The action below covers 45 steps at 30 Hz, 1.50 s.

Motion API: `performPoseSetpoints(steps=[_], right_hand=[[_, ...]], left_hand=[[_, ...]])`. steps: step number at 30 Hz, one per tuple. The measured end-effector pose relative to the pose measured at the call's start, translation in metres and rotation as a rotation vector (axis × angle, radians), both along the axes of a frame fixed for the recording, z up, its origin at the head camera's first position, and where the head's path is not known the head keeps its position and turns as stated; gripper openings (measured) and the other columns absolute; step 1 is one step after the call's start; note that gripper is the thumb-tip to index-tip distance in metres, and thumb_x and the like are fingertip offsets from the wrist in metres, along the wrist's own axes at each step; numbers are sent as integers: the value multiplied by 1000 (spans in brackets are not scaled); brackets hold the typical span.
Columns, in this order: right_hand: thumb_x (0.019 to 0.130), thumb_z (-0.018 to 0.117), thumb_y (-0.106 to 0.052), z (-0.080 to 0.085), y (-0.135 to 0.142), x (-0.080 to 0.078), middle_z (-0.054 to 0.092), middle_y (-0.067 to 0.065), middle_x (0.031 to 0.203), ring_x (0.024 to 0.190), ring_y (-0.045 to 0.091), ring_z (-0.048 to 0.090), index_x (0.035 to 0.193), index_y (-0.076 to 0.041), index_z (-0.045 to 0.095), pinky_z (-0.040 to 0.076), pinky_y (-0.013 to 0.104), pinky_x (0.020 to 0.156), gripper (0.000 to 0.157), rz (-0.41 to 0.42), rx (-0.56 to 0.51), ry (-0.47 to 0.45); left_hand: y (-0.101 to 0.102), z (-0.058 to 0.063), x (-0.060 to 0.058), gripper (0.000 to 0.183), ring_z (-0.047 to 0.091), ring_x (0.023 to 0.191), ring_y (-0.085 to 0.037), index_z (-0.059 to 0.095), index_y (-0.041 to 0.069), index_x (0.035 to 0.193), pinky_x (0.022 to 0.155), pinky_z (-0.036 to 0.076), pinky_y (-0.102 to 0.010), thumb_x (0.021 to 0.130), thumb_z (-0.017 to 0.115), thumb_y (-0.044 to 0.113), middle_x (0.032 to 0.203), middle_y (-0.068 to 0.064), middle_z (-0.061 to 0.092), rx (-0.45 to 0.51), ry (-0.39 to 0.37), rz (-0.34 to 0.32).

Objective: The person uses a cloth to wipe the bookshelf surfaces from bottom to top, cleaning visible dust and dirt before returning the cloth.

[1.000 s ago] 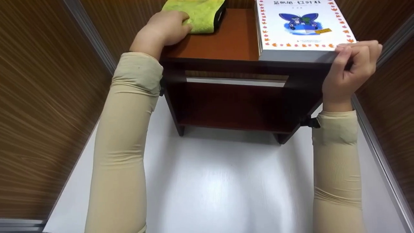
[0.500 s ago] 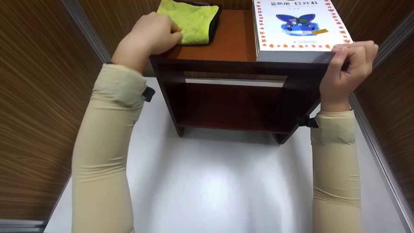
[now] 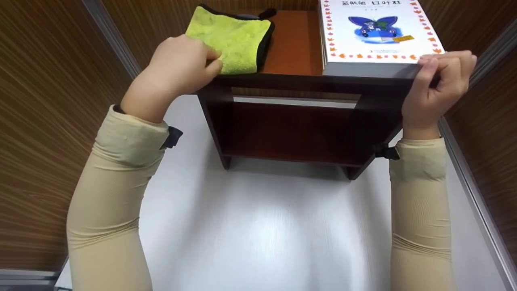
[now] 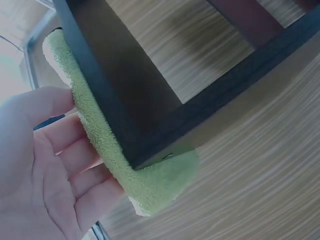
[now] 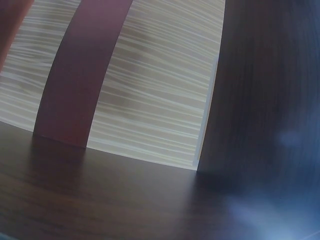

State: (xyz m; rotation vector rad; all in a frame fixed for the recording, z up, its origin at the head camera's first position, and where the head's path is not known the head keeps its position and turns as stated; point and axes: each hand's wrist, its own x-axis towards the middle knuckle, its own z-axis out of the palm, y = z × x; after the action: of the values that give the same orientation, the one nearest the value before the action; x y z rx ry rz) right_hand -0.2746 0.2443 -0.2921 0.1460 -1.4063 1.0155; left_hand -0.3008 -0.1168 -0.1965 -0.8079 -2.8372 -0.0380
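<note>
In the head view my left hand (image 3: 179,66) holds a folded yellow-green cloth (image 3: 236,42) with dark edging on the left of a small red-brown table (image 3: 291,52). The left wrist view shows thumb and bent fingers against the cloth (image 4: 107,135), part of which hangs past the table's corner. My right hand (image 3: 440,83) is at the near right corner of a thick stack of books (image 3: 375,44), fingertips on the top cover and thumb by the front side. That cover is white with a blue butterfly. The right wrist view does not show the hand.
Below the tabletop is a lower shelf (image 3: 291,133), between dark side panels. Wood-grain walls (image 3: 52,133) stand close on the left, right and back. The floor (image 3: 262,226) is white. The right wrist view looks under the table at a crossbar (image 5: 80,75).
My left hand and the cloth have moved toward me and left, from the back of the tabletop to its front edge. The right hand and books stay in place.
</note>
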Motion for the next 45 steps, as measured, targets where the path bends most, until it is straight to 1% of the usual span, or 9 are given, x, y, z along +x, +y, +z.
performPoseSetpoints(steps=[4,8,12,18,22,27,35,40,45], right_hand=[[78,50,-8,-1,1,0,44,-18,71,79,3,41,65,9,56,33,23,82,22,-7,4,-10],[78,49,-9,-1,3,0,45,-19,72,79,2,42,65,9,55,33,23,82,23,-19,7,-17],[78,49,-9,-1,2,0,45,-20,72,79,2,42,66,9,55,33,23,83,23,-21,10,-13],[77,49,-11,-2,1,-2,45,-19,72,79,2,42,65,9,55,33,23,82,24,-12,7,-4],[77,49,-10,-3,1,0,45,-18,71,78,3,42,65,9,55,33,24,83,23,-2,3,7],[77,49,-8,-2,4,3,45,-18,71,78,2,42,64,8,54,33,24,84,22,-15,-1,6],[77,49,-3,0,5,7,45,-17,71,78,4,42,62,7,54,34,23,81,19,-25,-21,10],[77,49,-4,2,4,9,46,-17,71,79,4,43,63,8,54,34,23,81,20,-26,-12,7],[77,49,-5,3,2,8,46,-17,71,80,4,43,64,8,55,34,23,81,20,-20,-12,-4]], left_hand=[[1,-1,7,31,53,65,-37,43,9,61,61,40,-52,90,41,20,60,-12,48,-21,0,3],[2,1,3,31,51,66,-35,41,10,62,60,39,-51,91,39,21,60,-10,46,-36,-25,8],[2,1,-8,31,50,70,-36,42,11,66,64,39,-53,93,38,25,65,-11,47,-47,-62,32],[12,2,-32,33,54,92,-42,51,8,79,80,40,-57,97,33,29,93,-18,59,-78,-109,105],[23,2,-47,37,50,108,-45,58,6,95,87,38,-58,98,28,29,116,-21,58,-129,-149,150],[35,6,-61,45,45,117,-43,58,6,117,94,35,-56,99,24,29,128,-21,51,-156,-209,196],[47,9,-81,56,30,133,-35,30,7,145,102,29,-53,100,12,33,148,-16,29,-158,-330,254],[49,4,-89,54,-2,141,-27,-2,16,149,111,6,-45,99,5,36,155,-7,-5,-136,-425,247],[45,-3,-86,56,-10,140,-25,-6,18,149,112,-3,-40,99,3,41,155,-5,-11,-81,-405,246]])
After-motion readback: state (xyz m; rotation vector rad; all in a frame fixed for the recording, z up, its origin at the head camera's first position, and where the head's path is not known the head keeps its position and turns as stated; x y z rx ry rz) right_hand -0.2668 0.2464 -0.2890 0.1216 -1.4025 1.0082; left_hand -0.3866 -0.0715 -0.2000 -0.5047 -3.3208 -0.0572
